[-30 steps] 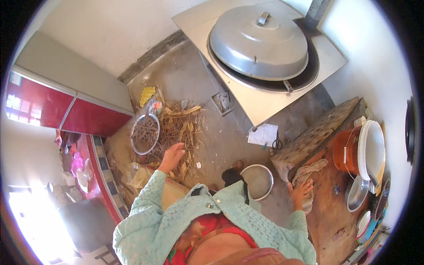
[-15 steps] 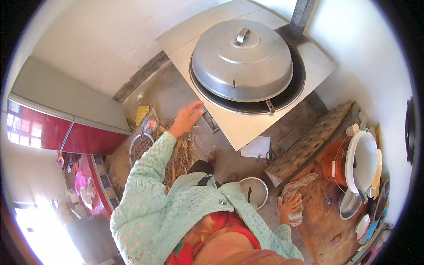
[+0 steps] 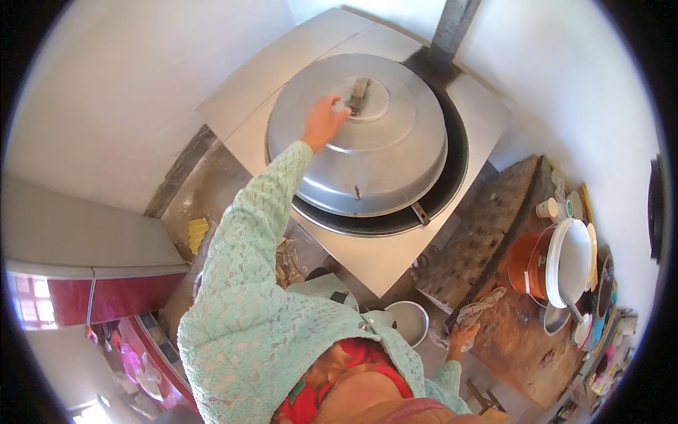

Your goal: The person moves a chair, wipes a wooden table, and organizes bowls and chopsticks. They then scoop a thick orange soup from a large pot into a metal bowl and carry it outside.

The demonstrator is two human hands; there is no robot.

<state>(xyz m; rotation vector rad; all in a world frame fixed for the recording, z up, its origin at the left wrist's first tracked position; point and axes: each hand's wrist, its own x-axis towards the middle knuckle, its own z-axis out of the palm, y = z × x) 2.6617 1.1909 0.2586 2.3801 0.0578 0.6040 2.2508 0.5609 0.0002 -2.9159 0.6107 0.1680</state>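
A large domed metal lid [image 3: 395, 155] sits off-centre over a black wok [image 3: 458, 166] set into a pale tiled stove top [image 3: 385, 265]. My left hand [image 3: 327, 121] is over the lid, its fingertips right beside the handle [image 3: 359, 95] in the middle. Thumb and fingers are curved and apart, with nothing seen between them. Low on the right, my right hand [image 3: 462, 336] is closed on a crumpled greyish cloth [image 3: 482, 305] at the edge of a wooden board [image 3: 526, 353]. Part of that hand's grip is hidden.
An orange bucket [image 3: 524, 261] and a white basin [image 3: 575, 258] with a ladle stand on the wooden board. A metal bowl [image 3: 409, 321] is low beside me. A red-fronted cabinet [image 3: 134, 293] lines the left wall. A dark post [image 3: 452, 32] rises behind the stove.
My left hand has moved up from beside the stove's edge to the lid's handle. My right hand stays with the cloth, its fingers now more closed around it. The view has shifted.
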